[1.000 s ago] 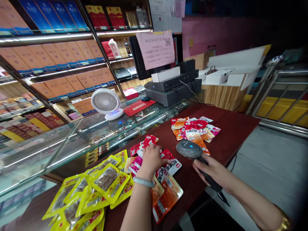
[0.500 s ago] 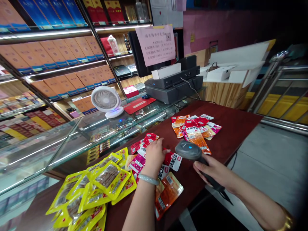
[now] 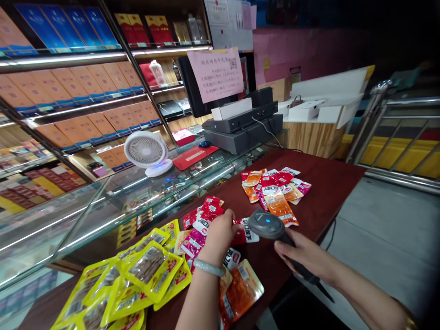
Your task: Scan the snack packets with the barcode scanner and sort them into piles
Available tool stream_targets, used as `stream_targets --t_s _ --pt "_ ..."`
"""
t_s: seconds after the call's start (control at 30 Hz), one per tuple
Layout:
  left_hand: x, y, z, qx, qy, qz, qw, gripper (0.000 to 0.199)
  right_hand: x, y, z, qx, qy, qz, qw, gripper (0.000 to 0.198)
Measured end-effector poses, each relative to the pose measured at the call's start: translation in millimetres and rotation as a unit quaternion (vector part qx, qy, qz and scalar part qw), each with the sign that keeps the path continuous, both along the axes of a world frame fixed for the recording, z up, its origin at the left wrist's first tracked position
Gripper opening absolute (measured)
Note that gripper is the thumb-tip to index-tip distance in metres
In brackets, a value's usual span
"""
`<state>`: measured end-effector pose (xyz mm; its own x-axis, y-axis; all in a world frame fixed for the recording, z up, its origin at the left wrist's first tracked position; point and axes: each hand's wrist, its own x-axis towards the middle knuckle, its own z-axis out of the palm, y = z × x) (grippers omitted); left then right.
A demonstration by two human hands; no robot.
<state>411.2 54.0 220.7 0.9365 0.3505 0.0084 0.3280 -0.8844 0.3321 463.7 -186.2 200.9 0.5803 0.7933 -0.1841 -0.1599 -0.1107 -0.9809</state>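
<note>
My left hand (image 3: 220, 236), a pale bangle at its wrist, has its fingers closed on the edge of a red-and-white snack packet (image 3: 250, 235). My right hand (image 3: 305, 256) grips a dark barcode scanner (image 3: 266, 223) by its handle, the head close to that packet. Beside my left hand lie red packets (image 3: 210, 208) and a magenta packet (image 3: 193, 243). An orange packet (image 3: 242, 291) is nearer me, partly behind my left wrist. Yellow snack packs (image 3: 147, 266) are heaped on the left. Another pile of red and orange packets (image 3: 280, 206) lies beyond the scanner.
The packets rest on a dark red tabletop (image 3: 330, 183). Behind it runs a glass display counter (image 3: 113, 215) with a white fan (image 3: 146, 151), a red mat (image 3: 195, 157) and a cash register (image 3: 240, 133). A metal railing (image 3: 405, 137) stands at right.
The red-and-white packet at my left fingertips has turned slightly, and the scanner's head now overlaps its edge in view. The whole view has shifted a little.
</note>
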Motion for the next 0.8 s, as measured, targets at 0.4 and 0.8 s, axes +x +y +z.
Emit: stream_targets --t_s 0.4,0.8 --pt "9.0 10.3 -6.2 -0.353 -0.239 0.165 0.889 0.024 -8.2 2.6 8.0 -0.018 -0.050 0.063 0.997 0.050" --pt "15.4 4.7 -14.1 -0.552 -0.208 0.084 0.803 0.047 -6.7 -0.6 0.3 -0.017 -0.063 0.042 0.997 0.047"
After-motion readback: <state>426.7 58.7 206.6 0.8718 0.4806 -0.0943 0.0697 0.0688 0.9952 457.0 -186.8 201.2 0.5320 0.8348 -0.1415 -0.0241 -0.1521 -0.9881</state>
